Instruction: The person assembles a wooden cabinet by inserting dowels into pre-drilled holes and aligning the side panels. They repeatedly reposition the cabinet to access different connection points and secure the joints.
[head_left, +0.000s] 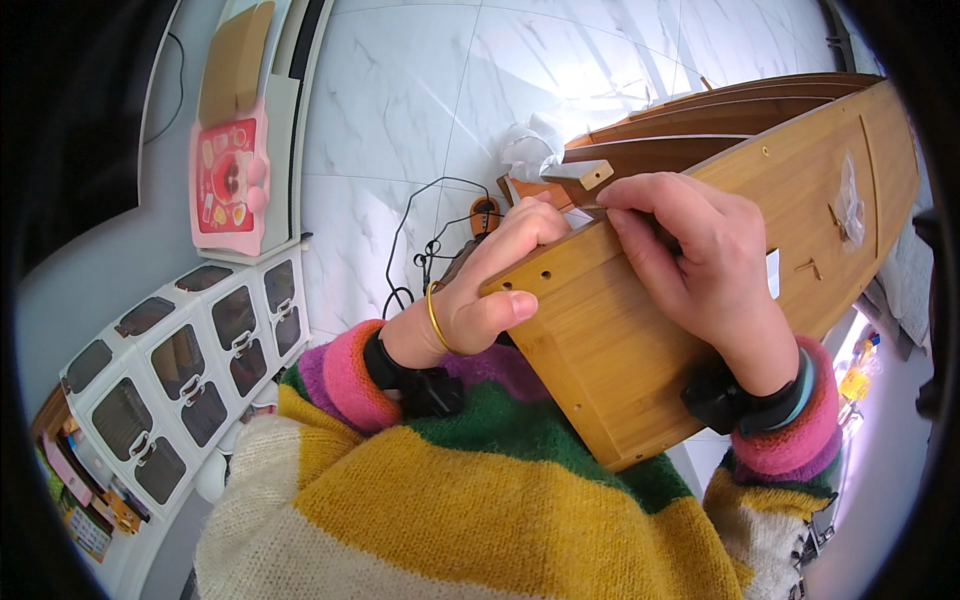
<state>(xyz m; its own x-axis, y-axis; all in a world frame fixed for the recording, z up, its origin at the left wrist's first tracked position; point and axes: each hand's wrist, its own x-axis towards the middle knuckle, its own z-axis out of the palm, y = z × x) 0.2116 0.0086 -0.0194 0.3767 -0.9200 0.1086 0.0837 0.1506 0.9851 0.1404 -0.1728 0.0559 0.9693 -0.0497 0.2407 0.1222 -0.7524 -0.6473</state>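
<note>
A long wooden panel [590, 340] with small drilled holes lies across in front of me, its near end against my sweater. My left hand [485, 275] grips its left corner, thumb on the upper face and fingers over the far edge. My right hand [700, 255] is closed in a pinch at that edge, thumb and forefinger together; what they hold is too small to make out. Just beyond the fingertips juts a wooden bar [597, 177] with a hole in its end. Small brass-coloured pieces [812, 268] and a clear plastic bag [850, 205] rest on the panel.
More wooden boards [720, 110] extend behind the panel. Crumpled white plastic [532, 145] and a black cable [395, 250] lie on the marble-look floor [390, 90]. At left stand a white cabinet with dark windows [190, 350] and a pink toy board [230, 185].
</note>
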